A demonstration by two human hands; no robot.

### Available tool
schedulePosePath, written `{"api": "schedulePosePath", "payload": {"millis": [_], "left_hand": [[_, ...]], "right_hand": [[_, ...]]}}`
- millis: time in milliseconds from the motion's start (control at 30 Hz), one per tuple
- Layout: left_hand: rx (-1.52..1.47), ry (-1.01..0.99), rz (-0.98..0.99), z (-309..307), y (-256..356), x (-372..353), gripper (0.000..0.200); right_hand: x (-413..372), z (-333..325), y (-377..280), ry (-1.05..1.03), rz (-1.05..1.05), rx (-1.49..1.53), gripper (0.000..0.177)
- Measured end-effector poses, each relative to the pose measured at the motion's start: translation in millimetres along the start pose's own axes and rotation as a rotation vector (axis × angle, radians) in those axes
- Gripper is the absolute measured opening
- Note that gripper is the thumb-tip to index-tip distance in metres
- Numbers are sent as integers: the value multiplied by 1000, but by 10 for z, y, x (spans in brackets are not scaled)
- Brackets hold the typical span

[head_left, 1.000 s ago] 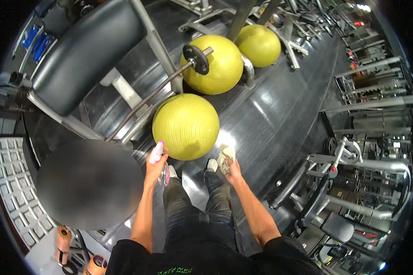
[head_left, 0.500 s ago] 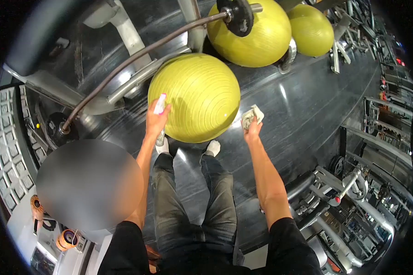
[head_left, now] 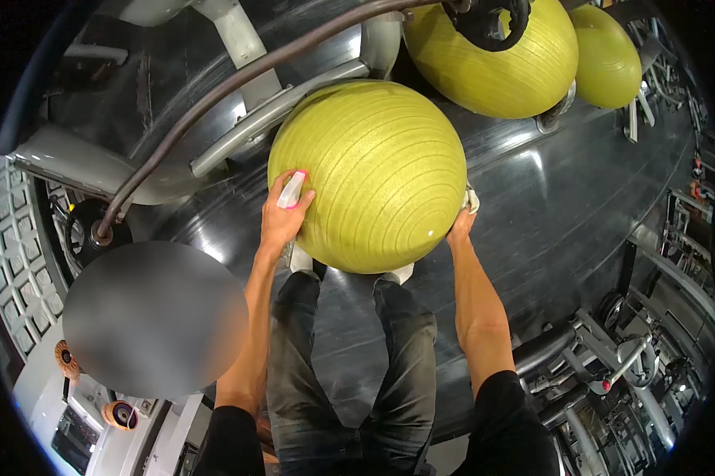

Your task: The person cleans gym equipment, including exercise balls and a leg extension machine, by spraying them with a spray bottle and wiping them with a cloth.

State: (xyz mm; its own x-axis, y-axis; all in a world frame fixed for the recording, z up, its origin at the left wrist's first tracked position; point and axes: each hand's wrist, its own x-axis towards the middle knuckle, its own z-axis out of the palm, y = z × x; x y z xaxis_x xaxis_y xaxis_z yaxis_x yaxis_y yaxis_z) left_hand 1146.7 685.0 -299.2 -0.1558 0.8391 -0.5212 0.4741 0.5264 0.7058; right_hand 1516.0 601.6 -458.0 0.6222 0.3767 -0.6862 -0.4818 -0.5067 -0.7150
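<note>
One large yellow ball (head_left: 369, 174) is between the left grip (head_left: 287, 208) and right grip (head_left: 462, 222), partly hiding two feet (head_left: 302, 259). The left is closed around one spray bottle (head_left: 291, 190); the right clasps one pale cloth (head_left: 472, 201). Beyond are two more yellow balls (head_left: 492, 78) and one long bar (head_left: 294, 49).

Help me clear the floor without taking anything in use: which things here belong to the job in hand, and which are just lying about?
Apparently in use:
- spray bottle, in the left hand
- cloth, in the right hand
- nearest yellow ball, between both hands

Apparently just about:
- middle yellow ball
- farthest yellow ball
- barbell
</note>
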Motion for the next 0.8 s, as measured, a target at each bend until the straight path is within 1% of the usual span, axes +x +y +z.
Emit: {"api": "schedulePosePath", "payload": {"millis": [33, 67, 133, 167, 200, 233, 267, 300, 333, 367, 400, 433, 467, 533, 567, 600, 667, 700, 733, 767, 800], "left_hand": [[-22, -15, 9, -11, -55, -4, 53], [-48, -30, 21, -20, -81, -3, 52], [-22, -51, 54, -97, -171, -11, 50], [8, -68, 84, -167, -222, -41, 48], [12, -68, 90, -273, -226, -81, 48], [-68, -126, 40, -390, -228, -136, 45], [-147, -187, -13, -476, -246, -203, 43], [-258, -194, -13, -510, -279, -284, 41], [-258, -203, -16, -561, -324, -371, 41], [-259, -201, -40, -622, -370, -457, 41], [-261, -198, -63, -658, -400, -546, 42], [-268, -221, -124, -697, -345, -644, 39], [-269, -229, -122, -684, -363, -703, 39], [-166, -220, -117, -588, -496, -792, 37], [-250, -226, -98, -467, -588, -848, 36], [-180, -274, -98, -371, -695, -883, 42], [41, -198, 225, -183, -601, -1027, 48], [41, -203, 229, -181, -567, -1046, 48], [168, -218, 305, -187, -525, -1062, 51], [296, -230, 380, -186, -486, -1070, 54], [298, -229, 379, -161, -499, -1086, 54]], "right_hand": [[-12, -46, 33, -68, -27, 12, 41], [-25, -93, 43, -62, -26, 12, 41], [-178, -109, -41, -21, 30, -215, 46], [-290, -128, -69, -18, 32, -214, 46], [-437, -118, -134, -72, -50, -253, 48], [-555, -124, -181, -125, -133, -290, 50], [-674, -161, -231, -123, -133, -281, 50], [-790, -251, -270, -81, -124, -295, 49], [-936, -358, -327, -38, -115, -314, 48], [-1102, -487, -393, 13, -136, -406, 47], [-1246, -581, -445, 19, -136, -411, 47], [-1375, -669, -484, 92, -104, -493, 47], [-1498, -744, -512, 167, -71, -572, 47], [-1795, -755, -494, 212, -93, -579, 48], [-1962, -682, -448, 255, -288, -577, 48], [-2115, -581, -392, 295, -481, -572, 48], [-2359, -383, -277, 179, -517, -546, 48], [-2447, -258, -200, 121, -494, -554, 41], [-2431, -175, -111, 94, -779, -670, 47], [-2386, -113, -54, 67, -725, -670, 48], [-2354, -43, -33, 34, -669, -670, 50]]}}
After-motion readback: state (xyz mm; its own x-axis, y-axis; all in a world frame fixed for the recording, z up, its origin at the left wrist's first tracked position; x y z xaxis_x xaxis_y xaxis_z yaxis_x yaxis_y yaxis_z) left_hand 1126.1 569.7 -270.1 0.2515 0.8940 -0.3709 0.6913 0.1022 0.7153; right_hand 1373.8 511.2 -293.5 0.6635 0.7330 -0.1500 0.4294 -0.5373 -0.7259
